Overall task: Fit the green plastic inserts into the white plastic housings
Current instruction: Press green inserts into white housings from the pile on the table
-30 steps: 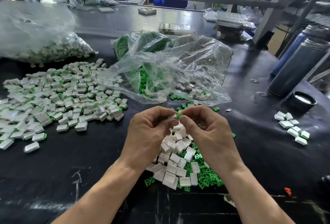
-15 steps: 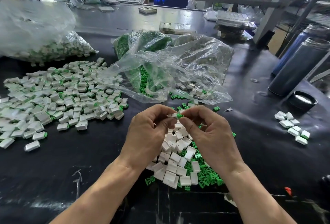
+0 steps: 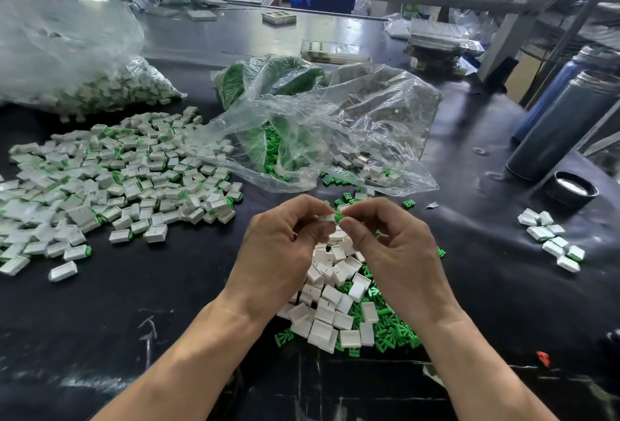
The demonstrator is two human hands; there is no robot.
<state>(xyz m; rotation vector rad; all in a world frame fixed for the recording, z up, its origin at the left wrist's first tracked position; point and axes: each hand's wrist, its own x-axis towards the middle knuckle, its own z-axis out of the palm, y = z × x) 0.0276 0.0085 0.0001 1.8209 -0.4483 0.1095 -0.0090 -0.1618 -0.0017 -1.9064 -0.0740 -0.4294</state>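
Note:
My left hand pinches a white housing at its fingertips, above the black table. My right hand pinches a green insert whose end meets the housing's open side. Under both hands lies a mixed heap of empty white housings and loose green inserts. How deep the insert sits in the housing is hidden by my fingers.
A wide spread of assembled white-and-green pieces covers the left of the table. A clear bag of green inserts and housings lies behind my hands, another full bag at far left. Dark flasks, a cap and a small cluster of pieces sit right.
The two hands stay together at the same spot; the white housing now shows more plainly between the fingertips, with the green insert at its right end.

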